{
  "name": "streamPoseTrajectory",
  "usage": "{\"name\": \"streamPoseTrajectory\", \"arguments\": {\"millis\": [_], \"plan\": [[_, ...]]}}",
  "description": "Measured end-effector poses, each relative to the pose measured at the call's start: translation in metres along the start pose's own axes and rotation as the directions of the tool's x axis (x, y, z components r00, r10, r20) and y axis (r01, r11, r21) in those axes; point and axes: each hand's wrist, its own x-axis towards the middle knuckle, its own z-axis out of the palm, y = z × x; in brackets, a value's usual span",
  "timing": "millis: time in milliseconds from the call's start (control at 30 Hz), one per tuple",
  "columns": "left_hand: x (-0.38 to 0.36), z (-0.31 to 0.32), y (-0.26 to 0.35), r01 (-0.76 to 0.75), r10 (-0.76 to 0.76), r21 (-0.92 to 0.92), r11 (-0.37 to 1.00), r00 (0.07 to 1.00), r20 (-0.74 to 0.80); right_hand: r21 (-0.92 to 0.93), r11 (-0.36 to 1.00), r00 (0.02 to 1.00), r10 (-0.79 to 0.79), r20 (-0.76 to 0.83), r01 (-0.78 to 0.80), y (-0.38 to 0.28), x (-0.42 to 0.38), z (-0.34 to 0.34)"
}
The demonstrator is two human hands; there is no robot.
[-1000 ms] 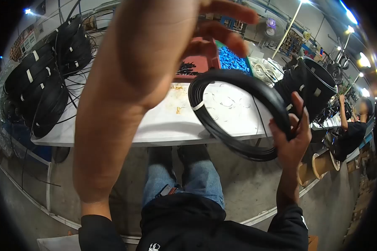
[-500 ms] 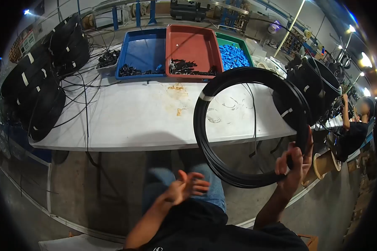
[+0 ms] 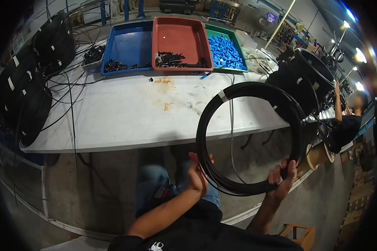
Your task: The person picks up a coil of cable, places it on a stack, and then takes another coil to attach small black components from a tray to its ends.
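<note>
Along the far side of the table (image 3: 113,113), trays (image 3: 181,35) are set in a row, likely so parts are kept sorted. The coil (image 3: 296,121) is held up at the near edge, its lower right rim gripped by the curled right hand (image 3: 282,182), seemingly for support. At lower left, the left hand (image 3: 197,178) is partly curled; whether it is closed cannot be told. The loops are bound by a band (image 3: 223,96), presumably against springing apart.

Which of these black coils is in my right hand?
The separate coil with a white band at its upper left, gripped by your right hand at its lower right. The others sit in the left pile and right pile.
</note>
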Motion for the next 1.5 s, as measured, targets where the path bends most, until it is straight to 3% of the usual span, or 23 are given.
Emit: {"name": "streamPoseTrajectory", "arguments": {"millis": [33, 67, 100, 167, 233, 300, 367, 433, 500, 567, 633, 700, 767, 833, 900, 933, 1033, 1067, 1100, 1167, 1200, 1300, 1500], "plan": [[0.006, -0.012, -0.016, 0.070, -0.064, 0.049, 0.996, 0.991, -0.115, -0.025, 1.000, 1.000, 0.018, -0.015, -0.018, 0.006, 0.000, -0.003], [0.005, -0.018, -0.021, 0.270, -0.274, -0.136, 0.953, 0.962, -0.013, -0.051, 0.998, 0.999, 0.029, -0.018, -0.030, 0.010, -0.001, -0.005], [0.001, -0.009, -0.017, 0.260, -0.264, -0.136, 0.956, 0.964, -0.014, -0.044, 0.999, 0.999, 0.031, -0.011, -0.032, 0.012, -0.002, -0.008], [-0.021, 0.023, 0.001, 0.487, -0.314, -0.378, 0.787, 0.844, 0.434, 0.006, 0.995, 0.990, 0.100, -0.095, -0.099, 0.017, -0.004, -0.016], [-0.020, 0.035, 0.011, 0.505, -0.293, -0.379, 0.775, 0.819, 0.494, 0.072, 0.992, 0.985, 0.110, -0.130, -0.101, 0.022, 0.000, -0.026], [-0.012, 0.031, 0.006, 0.300, -0.219, -0.105, 0.948, 0.856, 0.468, 0.285, 0.948, 0.974, 0.186, -0.129, -0.143, 0.024, 0.002, -0.038], [-0.009, 0.022, -0.001, 0.305, -0.187, -0.188, 0.934, 0.863, 0.470, 0.300, 0.944, 0.963, 0.201, -0.181, -0.140, 0.030, 0.003, -0.039], [-0.019, 0.036, 0.005, 0.142, -0.126, -0.111, 0.984, 0.982, 0.143, 0.309, 0.942, 0.938, 0.220, -0.269, -0.132, 0.040, 0.003, -0.044], [-0.024, 0.044, 0.015, 0.204, -0.181, -0.144, 0.968, 0.971, 0.157, 0.331, 0.926, 0.896, 0.295, -0.333, -0.182, 0.048, 0.001, -0.045], [-0.025, 0.053, 0.016, -0.065, 0.071, 0.126, 0.990, 0.997, -0.044, 0.379, 0.902, 0.864, 0.349, -0.362, -0.206, 0.058, -0.005, -0.045], [-0.017, 0.055, 0.018, -0.178, 0.180, 0.136, 0.975, 0.984, -0.007, 0.392, 0.887, 0.861, 0.384, -0.334, -0.244, 0.058, -0.008, -0.044], [-0.014, 0.057, 0.026, -0.295, 0.296, 0.334, 0.895, 0.954, 0.051, 0.406, 0.870, 0.857, 0.417, -0.304, -0.279, 0.058, -0.012, -0.045], [-0.016, 0.063, 0.030, -0.284, 0.275, 0.357, 0.890, 0.958, 0.078, 0.298, 0.887, 0.857, 0.434, -0.279, -0.352, 0.059, -0.012, -0.046], [-0.015, 0.068, 0.032, -0.430, 0.431, 0.619, 0.657, 0.888, 0.160, 0.196, 0.904, 0.853, 0.425, -0.303, -0.381, 0.048, -0.014, -0.042], [-0.010, 0.061, 0.028, -0.452, 0.449, 0.644, 0.617, 0.874, 0.184, 0.064, 0.861, 0.828, 0.503, -0.249, -0.504, 0.041, -0.012, -0.045], [-0.009, 0.057, 0.026, -0.474, 0.472, 0.668, 0.574, 0.858, 0.204, -0.002, 0.914, 0.900, 0.400, -0.174, -0.407, 0.044, -0.012, -0.058], [-0.019, 0.051, 0.026, -0.494, 0.489, 0.716, 0.493, 0.838, 0.242, 0.020, 0.916, 0.897, 0.397, -0.196, -0.401, 0.039, 0.008, -0.073], [-0.026, 0.050, 0.030, -0.459, 0.428, 0.736, 0.497, 0.868, 0.253, -0.167, 0.921, 0.911, 0.294, -0.289, -0.351, 0.042, 0.011, -0.067], [-0.027, 0.043, 0.032, -0.462, 0.426, 0.736, 0.495, 0.867, 0.258, -0.164, 0.923, 0.911, 0.291, -0.292, -0.347, 0.042, 0.018, -0.069], [-0.027, 0.026, 0.036, -0.598, 0.551, 0.786, 0.154, 0.712, 0.434, -0.298, 0.893, 0.940, 0.301, -0.159, -0.336, 0.043, 0.033, -0.077], [-0.035, 0.029, 0.044, -0.589, 0.500, 0.713, 0.381, 0.780, 0.377, -0.144, 0.921, 0.926, 0.339, -0.166, -0.363, 0.050, 0.039, -0.079], [-0.044, 0.024, 0.062, -0.601, 0.482, 0.680, 0.420, 0.783, 0.394, -0.293, 0.880, 0.914, 0.404, 0.043, -0.375, 0.070, 0.053, -0.088], [-0.040, 0.003, 0.073, -0.673, 0.474, 0.649, 0.355, 0.727, 0.496, -0.197, 0.921, 0.940, 0.342, -0.004, -0.336, 0.110, 0.069, -0.089]]}}
